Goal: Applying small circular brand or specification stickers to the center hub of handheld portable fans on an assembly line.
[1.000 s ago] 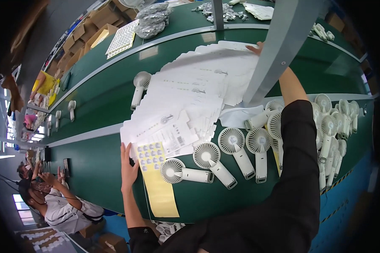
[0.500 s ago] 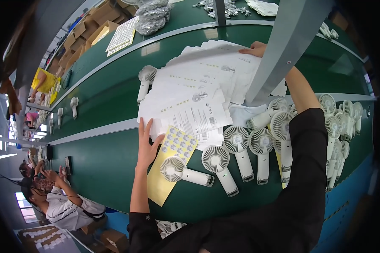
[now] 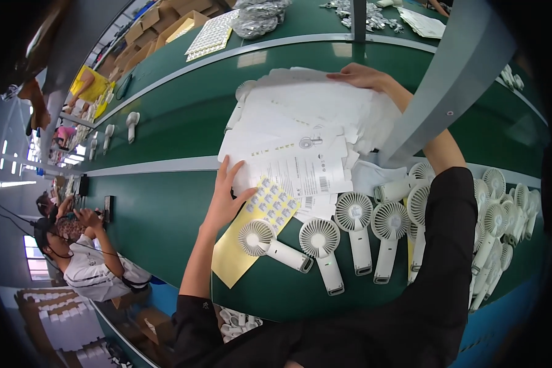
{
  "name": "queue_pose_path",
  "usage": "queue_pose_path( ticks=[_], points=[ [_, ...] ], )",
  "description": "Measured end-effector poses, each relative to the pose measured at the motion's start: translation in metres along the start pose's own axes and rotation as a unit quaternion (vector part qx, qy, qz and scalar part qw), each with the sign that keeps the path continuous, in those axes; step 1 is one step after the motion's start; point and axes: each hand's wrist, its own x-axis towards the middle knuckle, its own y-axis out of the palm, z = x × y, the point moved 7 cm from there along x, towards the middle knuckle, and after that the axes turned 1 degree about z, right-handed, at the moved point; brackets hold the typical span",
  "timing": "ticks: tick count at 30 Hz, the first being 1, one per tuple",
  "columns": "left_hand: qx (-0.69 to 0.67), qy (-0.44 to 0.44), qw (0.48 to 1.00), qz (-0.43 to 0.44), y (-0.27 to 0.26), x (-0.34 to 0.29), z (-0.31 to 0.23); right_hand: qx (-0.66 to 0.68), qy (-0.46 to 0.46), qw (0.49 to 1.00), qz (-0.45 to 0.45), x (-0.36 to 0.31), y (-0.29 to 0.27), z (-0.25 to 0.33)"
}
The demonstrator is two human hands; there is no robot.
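Observation:
Flat white printed cartons lie overlapped in a fanned stack across the metal rail. My left hand has its fingers spread, their tips touching the stack's near left edge. At the far edge, my right hand is closed on the cartons, some of its fingers hidden. Below my left palm lies a yellow sticker sheet with rows of small grey labels. A white handheld fan rests partly on it. Another white fan lies just right of that one.
A grey metal post rises beside my right forearm. More handheld fans are heaped on the right. Loose fans sit on the green belt at left. A co-worker sits at the left, and cardboard boxes stand far back.
My right hand has moved left along the cartons' far edge, and the right part of the stack has shifted and blurred. The stack now covers part of a fan behind it. The view has shifted.

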Motion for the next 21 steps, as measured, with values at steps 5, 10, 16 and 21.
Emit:
queue_pose_path(
  ticks=[5, 10, 16, 21],
  points=[
    [0.192, 0.028, 0.981, -0.020, -0.011, 0.019, -0.023, 0.146, 0.035, 0.971, 0.188, -0.002, 0.045, 0.041],
    [0.108, 0.256, 0.960, -0.026, -0.010, 0.096, -0.086, 0.037, -0.034, 0.974, 0.221, 0.000, 0.064, 0.064],
    [0.129, 0.239, 0.961, 0.043, 0.049, 0.204, -0.108, 0.067, -0.096, 0.974, 0.193, 0.004, 0.058, 0.056],
    [0.170, 0.239, 0.956, 0.019, 0.064, 0.221, -0.114, 0.063, -0.136, 0.979, 0.136, -0.002, 0.044, 0.050]
  ],
)
